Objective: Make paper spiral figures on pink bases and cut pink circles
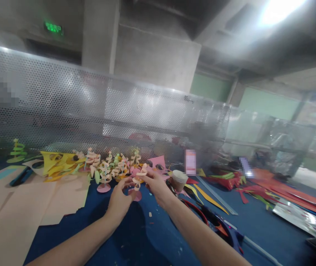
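Note:
A small pale-peach paper spiral (137, 183) stands upright on a round pink paper base (137, 195) between my hands. My left hand (119, 198) curves around its left side, with thumb and fingers closed on its lower part. My right hand (157, 186) pinches the top of the spiral from the right. Exactly where the fingertips touch is blurred. Just behind and left, several similar paper spirals (105, 173) stand close together, one of them on its own pink base (104, 188).
Peach paper sheets (45, 197) and a cutter knife (21, 176) lie left, near yellow paper scraps (60, 164). To the right are a white cup (179, 180), a clear ruler (216, 195), blue-handled scissors (234, 232) and red paper (282, 186). A perforated metal screen (146, 107) stands behind.

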A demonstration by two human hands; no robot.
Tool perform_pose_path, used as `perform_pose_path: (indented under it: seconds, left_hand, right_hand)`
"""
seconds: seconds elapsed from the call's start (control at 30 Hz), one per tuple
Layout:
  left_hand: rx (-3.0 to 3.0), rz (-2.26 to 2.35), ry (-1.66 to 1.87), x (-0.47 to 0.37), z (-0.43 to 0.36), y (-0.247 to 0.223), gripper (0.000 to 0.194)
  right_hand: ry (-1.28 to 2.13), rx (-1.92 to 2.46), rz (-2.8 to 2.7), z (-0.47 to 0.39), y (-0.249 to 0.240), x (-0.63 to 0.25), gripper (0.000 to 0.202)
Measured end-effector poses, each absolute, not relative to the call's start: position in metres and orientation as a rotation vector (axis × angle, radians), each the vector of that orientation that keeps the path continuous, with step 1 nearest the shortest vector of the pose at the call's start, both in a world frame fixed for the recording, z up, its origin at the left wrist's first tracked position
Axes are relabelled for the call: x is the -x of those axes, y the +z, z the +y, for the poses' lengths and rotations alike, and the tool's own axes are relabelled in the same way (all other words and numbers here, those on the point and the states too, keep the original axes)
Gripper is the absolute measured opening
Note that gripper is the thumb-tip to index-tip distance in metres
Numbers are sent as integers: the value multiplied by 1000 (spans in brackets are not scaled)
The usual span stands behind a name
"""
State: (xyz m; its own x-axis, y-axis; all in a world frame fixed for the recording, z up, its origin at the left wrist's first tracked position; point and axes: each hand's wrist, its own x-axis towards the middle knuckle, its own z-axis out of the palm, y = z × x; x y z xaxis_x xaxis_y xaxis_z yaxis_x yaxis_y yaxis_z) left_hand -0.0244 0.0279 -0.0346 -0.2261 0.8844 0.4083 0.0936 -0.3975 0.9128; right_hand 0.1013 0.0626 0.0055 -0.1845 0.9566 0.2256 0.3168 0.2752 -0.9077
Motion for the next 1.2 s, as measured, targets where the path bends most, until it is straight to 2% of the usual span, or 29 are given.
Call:
perform_pose_path:
  seconds: [0.1, 0.4, 0.73, 1.2]
  left_hand:
    - [-1391, 1296, 1744, 26, 26, -39, 39]
    - [-1331, 1338, 1824, 31, 27, -40, 20]
    - [-1270, 1378, 1869, 35, 37, -53, 22]
    - [-1324, 1389, 1859, 37, 40, -54, 22]
  right_hand:
    - [877, 1184, -1773, 79, 5, -107, 17]
    - [788, 1217, -1960, 111, -12, -109, 20]
    - [734, 1106, -2045, 118, -13, -88, 22]
    - [687, 1181, -1965, 122, -20, -81, 19]
